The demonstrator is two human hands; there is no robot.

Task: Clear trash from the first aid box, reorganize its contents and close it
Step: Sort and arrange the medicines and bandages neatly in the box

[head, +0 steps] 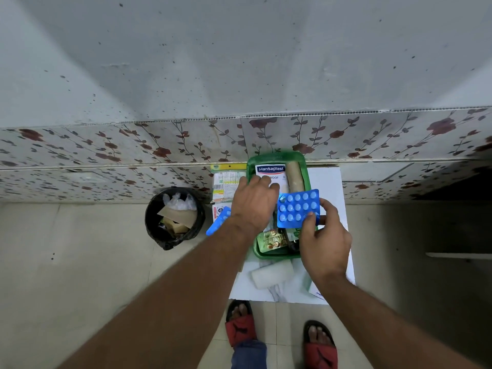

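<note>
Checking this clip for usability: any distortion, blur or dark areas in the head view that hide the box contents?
Head view: wide-angle bending curves the floral wall band; the left hand is slightly motion-blurred; the blue blister pack in the right hand and the Hansaplast box stay readable; the right floor falls into shadow; no glare.

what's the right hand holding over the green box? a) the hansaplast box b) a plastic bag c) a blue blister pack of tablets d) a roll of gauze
c: the right hand pinches a blue blister pack of round tablets by its edge, above the open green box.
</note>
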